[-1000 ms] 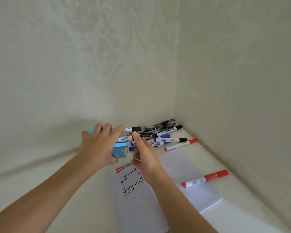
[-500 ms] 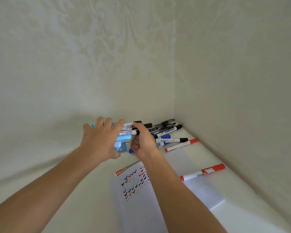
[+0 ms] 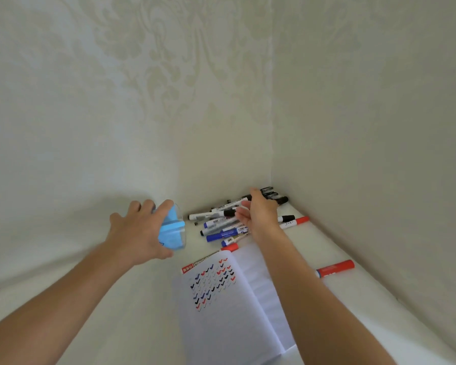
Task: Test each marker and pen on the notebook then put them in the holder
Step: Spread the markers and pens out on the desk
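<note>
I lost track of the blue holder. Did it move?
Yes. The holder, gripped by the left hand, has moved left, away from the pile of markers; a gap now shows between them.

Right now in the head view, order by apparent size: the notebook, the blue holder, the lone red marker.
Largest: notebook.
Then blue holder, partly hidden by the left hand.
Smallest: lone red marker, slimmer though similar in length.

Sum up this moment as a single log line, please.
left hand: grips tilted blue holder | right hand: open above marker pile | notebook: open, check marks on page
</note>
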